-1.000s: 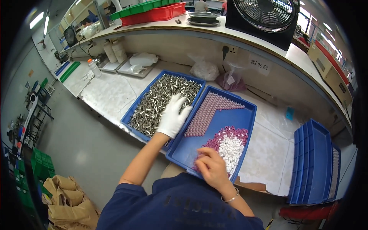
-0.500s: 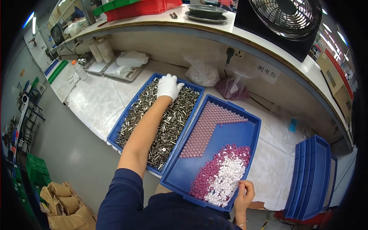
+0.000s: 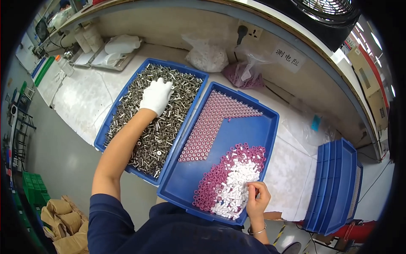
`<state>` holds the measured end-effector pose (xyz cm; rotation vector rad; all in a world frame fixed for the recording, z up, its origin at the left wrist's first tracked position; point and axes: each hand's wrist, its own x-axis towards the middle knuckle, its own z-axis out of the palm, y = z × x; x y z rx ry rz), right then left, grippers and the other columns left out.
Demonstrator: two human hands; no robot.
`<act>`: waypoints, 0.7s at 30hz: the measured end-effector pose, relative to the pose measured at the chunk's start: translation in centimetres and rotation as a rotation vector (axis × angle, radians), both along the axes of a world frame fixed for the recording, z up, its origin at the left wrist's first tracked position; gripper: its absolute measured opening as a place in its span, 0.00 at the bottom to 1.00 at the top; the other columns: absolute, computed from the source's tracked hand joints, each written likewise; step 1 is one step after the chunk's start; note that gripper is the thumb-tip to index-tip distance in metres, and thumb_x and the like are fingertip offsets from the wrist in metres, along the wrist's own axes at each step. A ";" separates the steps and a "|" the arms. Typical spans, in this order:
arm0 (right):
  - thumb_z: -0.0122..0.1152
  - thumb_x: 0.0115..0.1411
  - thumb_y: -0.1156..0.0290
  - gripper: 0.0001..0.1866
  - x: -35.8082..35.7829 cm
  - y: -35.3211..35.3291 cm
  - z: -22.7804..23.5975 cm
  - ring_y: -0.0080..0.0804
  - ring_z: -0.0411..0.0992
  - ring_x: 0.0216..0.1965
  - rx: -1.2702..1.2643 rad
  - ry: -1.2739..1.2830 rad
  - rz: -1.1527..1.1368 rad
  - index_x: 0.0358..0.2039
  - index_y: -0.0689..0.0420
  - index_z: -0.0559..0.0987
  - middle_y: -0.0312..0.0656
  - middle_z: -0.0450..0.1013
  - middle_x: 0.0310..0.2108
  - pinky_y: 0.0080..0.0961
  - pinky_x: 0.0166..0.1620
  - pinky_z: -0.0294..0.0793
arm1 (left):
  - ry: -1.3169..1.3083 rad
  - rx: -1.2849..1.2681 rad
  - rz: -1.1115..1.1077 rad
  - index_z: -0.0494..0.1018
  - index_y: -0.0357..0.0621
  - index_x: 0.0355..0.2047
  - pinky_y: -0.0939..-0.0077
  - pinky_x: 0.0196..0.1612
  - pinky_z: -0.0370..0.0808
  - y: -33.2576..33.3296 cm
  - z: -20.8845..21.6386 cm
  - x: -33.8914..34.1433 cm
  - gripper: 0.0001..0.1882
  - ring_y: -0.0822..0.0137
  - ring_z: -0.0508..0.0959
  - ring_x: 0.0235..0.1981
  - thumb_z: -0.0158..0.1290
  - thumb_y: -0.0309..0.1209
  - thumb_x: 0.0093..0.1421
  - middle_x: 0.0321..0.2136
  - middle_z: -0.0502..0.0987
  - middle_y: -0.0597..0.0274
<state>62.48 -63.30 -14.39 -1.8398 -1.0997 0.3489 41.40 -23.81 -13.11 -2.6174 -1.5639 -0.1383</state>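
My left hand, in a white glove, is over the small metal pins heaped in the left blue tray. Its fingers are curled downward; the tips and anything in them are hidden. To its right lies a second blue tray. Rows of pink rings, standing in a tight pattern, fill its far left part. Loose pink rings and small white sleeves are piled at its near end. My bare right hand is closed in a pinch at the white pile's edge; what it pinches is too small to make out.
Stacked blue trays stand at the right. Behind the trays are clear bags of white pieces and pink pieces. Metal trays and an orange-capped bottle sit far left. A shelf with a black fan overhangs.
The whole view has shifted. My left hand has come back from the far end of the pin tray toward its middle. My right hand has moved inward over the white sleeves.
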 end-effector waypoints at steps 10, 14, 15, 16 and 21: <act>0.61 0.58 0.81 0.03 2.1 2.9 2.0 0.23 0.67 0.26 0.027 0.077 0.033 0.32 0.60 0.80 0.37 0.76 0.30 0.17 0.30 0.66 | -0.613 0.026 0.010 0.75 0.43 0.44 0.69 0.28 0.75 0.2 -0.5 -3.7 0.13 0.62 0.76 0.23 0.49 0.37 0.67 0.32 0.78 0.55; 0.65 0.55 0.80 0.03 4.4 9.5 2.6 0.25 0.68 0.26 0.018 -0.095 0.105 0.30 0.58 0.81 0.36 0.74 0.30 0.20 0.31 0.69 | -1.486 -0.479 0.127 0.76 0.44 0.50 0.81 0.18 0.64 -0.5 1.3 -4.6 0.16 0.73 0.70 0.19 0.50 0.37 0.67 0.27 0.76 0.62; 0.66 0.55 0.78 0.01 4.9 11.5 2.2 0.26 0.68 0.25 -0.014 -0.203 0.116 0.29 0.59 0.81 0.36 0.74 0.30 0.22 0.31 0.69 | -1.766 -0.714 0.173 0.75 0.44 0.51 0.84 0.16 0.61 -0.7 1.8 -4.8 0.17 0.75 0.68 0.18 0.51 0.37 0.67 0.26 0.75 0.64; 0.66 0.55 0.75 0.02 5.3 13.5 1.7 0.28 0.68 0.25 -0.045 -0.311 0.128 0.28 0.59 0.81 0.36 0.74 0.29 0.24 0.30 0.70 | -2.035 -0.961 0.221 0.75 0.43 0.53 0.86 0.14 0.57 -0.8 1.9 -5.0 0.18 0.78 0.66 0.18 0.51 0.37 0.67 0.24 0.74 0.66; 0.69 0.54 0.65 0.10 4.6 20.3 -0.1 0.37 0.74 0.24 -0.181 -0.571 0.075 0.24 0.59 0.82 0.40 0.78 0.27 0.30 0.30 0.72 | -2.391 -1.068 0.368 0.75 0.44 0.53 0.89 0.12 0.48 -1.3 0.1 -5.0 0.20 0.80 0.64 0.16 0.54 0.42 0.67 0.22 0.70 0.68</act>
